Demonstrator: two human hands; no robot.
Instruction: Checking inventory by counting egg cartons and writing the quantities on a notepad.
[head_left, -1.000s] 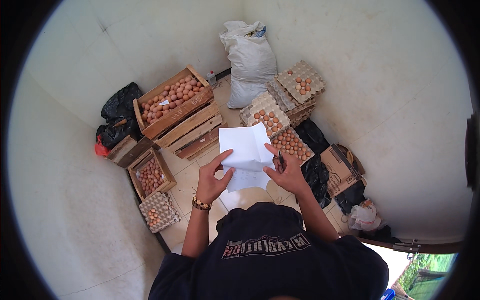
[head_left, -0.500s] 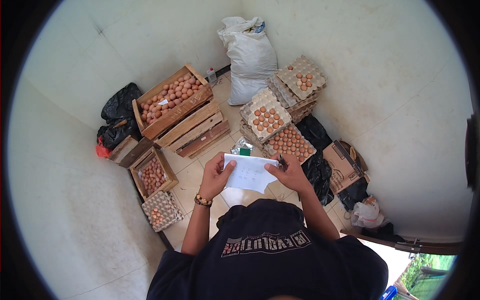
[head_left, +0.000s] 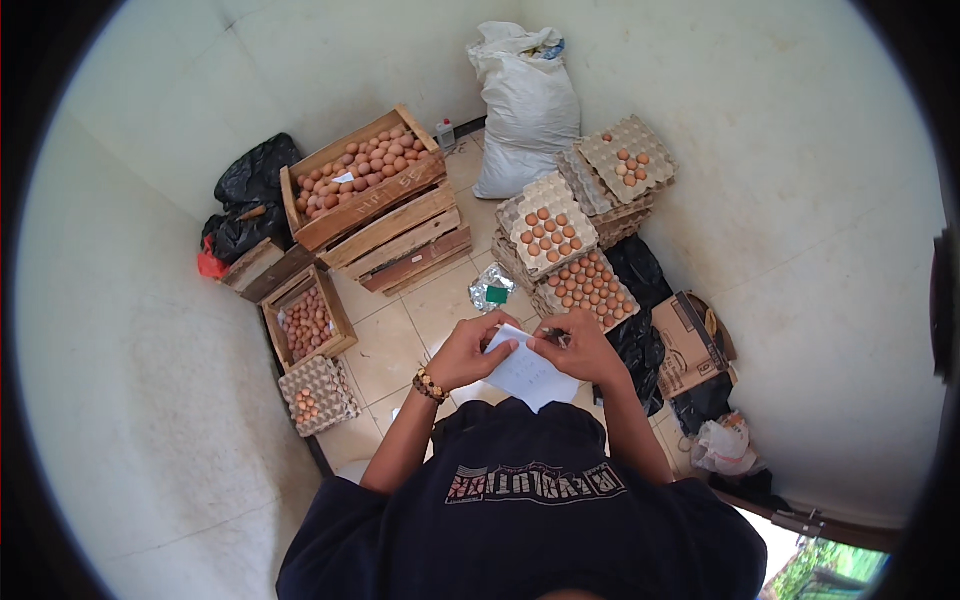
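Observation:
A white sheet of paper (head_left: 532, 376) with handwriting on it is held in front of my chest, tilted and partly folded or bunched at its upper edge. My left hand (head_left: 470, 352) pinches its left side between thumb and fingers, a beaded bracelet (head_left: 429, 386) around that wrist. On the other side, my right hand (head_left: 580, 350) grips the paper's upper right part. A dark pen (head_left: 556, 336) shows among the right fingers, mostly hidden. Beyond the hands, crumpled silver foil (head_left: 487, 281) with a green piece (head_left: 497, 295) lies on the tiled floor.
Wooden crates of brown eggs (head_left: 365, 170) stand left, with a smaller egg crate (head_left: 307, 325) and egg tray (head_left: 320, 396) nearer. To the right are stacked egg trays (head_left: 548, 222), a white sack (head_left: 525, 120), black plastic (head_left: 640, 350) and a cardboard box (head_left: 688, 345). Pale walls surround them.
My hands have come closer together, and the paper, earlier held stretched wide, now looks narrower, folded over and turned aslant. The whole view has shifted slightly.

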